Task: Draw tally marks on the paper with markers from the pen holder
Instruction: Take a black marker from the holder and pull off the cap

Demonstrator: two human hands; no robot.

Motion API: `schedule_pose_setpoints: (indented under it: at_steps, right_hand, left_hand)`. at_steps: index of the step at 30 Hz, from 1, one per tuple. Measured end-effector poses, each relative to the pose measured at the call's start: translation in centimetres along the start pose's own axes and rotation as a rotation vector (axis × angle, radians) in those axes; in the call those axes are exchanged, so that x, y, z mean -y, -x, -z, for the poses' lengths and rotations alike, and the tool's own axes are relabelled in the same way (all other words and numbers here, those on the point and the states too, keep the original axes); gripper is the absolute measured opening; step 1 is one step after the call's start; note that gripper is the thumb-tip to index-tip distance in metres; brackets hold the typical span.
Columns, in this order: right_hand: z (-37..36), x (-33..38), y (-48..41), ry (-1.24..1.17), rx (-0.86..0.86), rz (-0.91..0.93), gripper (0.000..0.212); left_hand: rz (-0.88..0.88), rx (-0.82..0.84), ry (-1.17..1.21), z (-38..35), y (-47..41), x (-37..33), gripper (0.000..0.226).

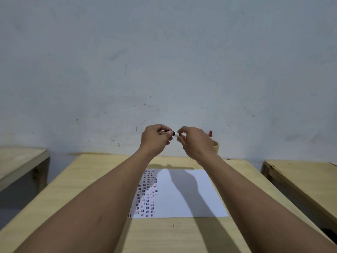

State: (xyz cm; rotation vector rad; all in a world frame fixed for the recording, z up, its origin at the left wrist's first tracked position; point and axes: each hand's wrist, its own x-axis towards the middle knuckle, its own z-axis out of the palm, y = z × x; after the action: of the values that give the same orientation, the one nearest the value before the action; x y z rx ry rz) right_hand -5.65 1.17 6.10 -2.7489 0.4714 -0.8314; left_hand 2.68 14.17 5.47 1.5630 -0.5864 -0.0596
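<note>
The marker (174, 133) sits pinched between your fingertips, raised above the far edge of the table (102, 172): your left hand (155, 139) closes on one end, your right hand (196, 143) on the other. Whether the cap is coming off or going on, you cannot tell; keep both ends in line. Below lies the paper (191, 194), tallies filling its left side. Far right stands the pen holder (216, 145), against a scuffed pale wall (164, 61).

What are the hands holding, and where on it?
A marker, held between both hands: left hand pinches one end, right hand the other, above the paper.
</note>
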Motion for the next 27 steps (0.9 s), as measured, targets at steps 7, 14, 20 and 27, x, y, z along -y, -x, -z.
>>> schedule_pose_setpoints:
  at_steps: [7,14,20,27]
  right_hand:
    - [-1.3,2.7,0.6,-0.709,-0.059,-0.323,0.026]
    - [-4.3,6.7,0.3,-1.465,-0.241,-0.857,0.045]
    - [-4.3,6.9,1.0,-1.673,0.031,-0.871,0.016]
    - [-4.1,6.4,1.4,-1.538,0.076,-0.668,0.014]
  left_hand:
    - [-0.003,-0.064,0.055,1.0,0.4,0.3,0.008]
    - [0.006,-0.134,0.105,1.9,1.7,2.1,0.012]
    - [0.024,-0.111,0.125,4.0,1.6,1.9,0.01]
    - [0.06,-0.081,-0.022,6.4,1.5,2.3,0.014]
